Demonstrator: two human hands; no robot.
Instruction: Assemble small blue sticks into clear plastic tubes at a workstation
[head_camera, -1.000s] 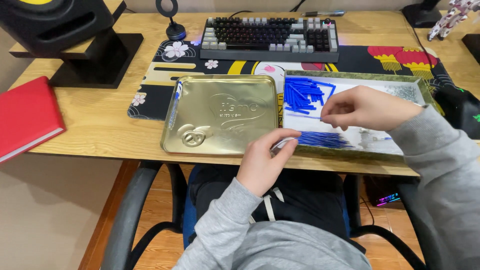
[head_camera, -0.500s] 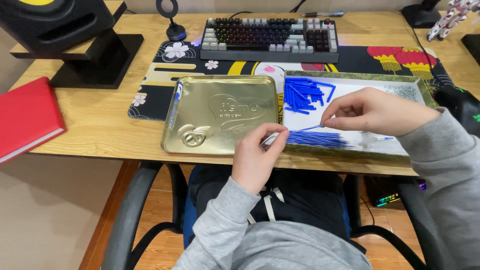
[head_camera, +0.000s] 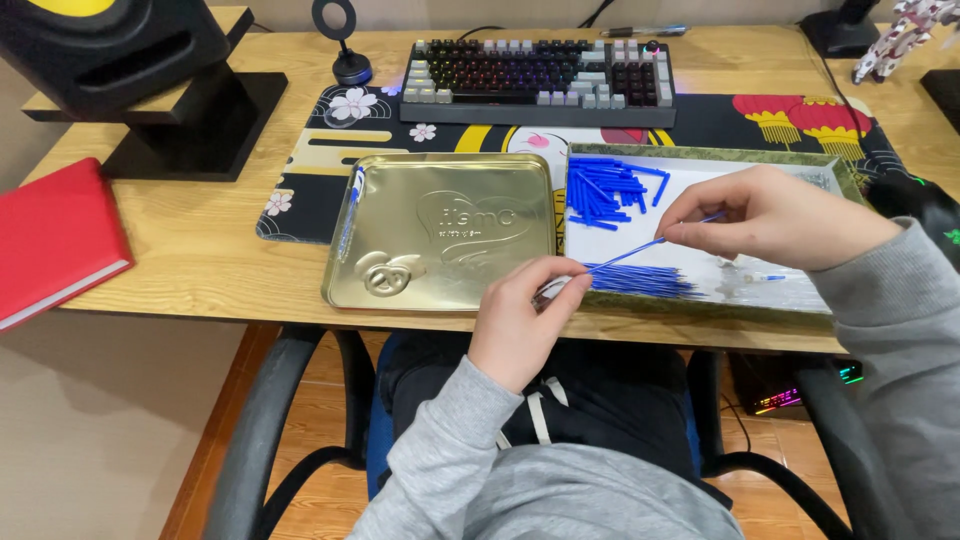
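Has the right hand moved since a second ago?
Yes. The right hand has lifted up and away from the tray's near edge, drawing a thin blue refill.

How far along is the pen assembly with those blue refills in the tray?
Done: one finished-looking pen lies on the gold tin lid, as far as can be told. In hand: the right hand pinches a thin blue refill angled toward the clear barrel held by the left hand. Left: a row of thin refills and a pile of short blue tubes remain in the tray.
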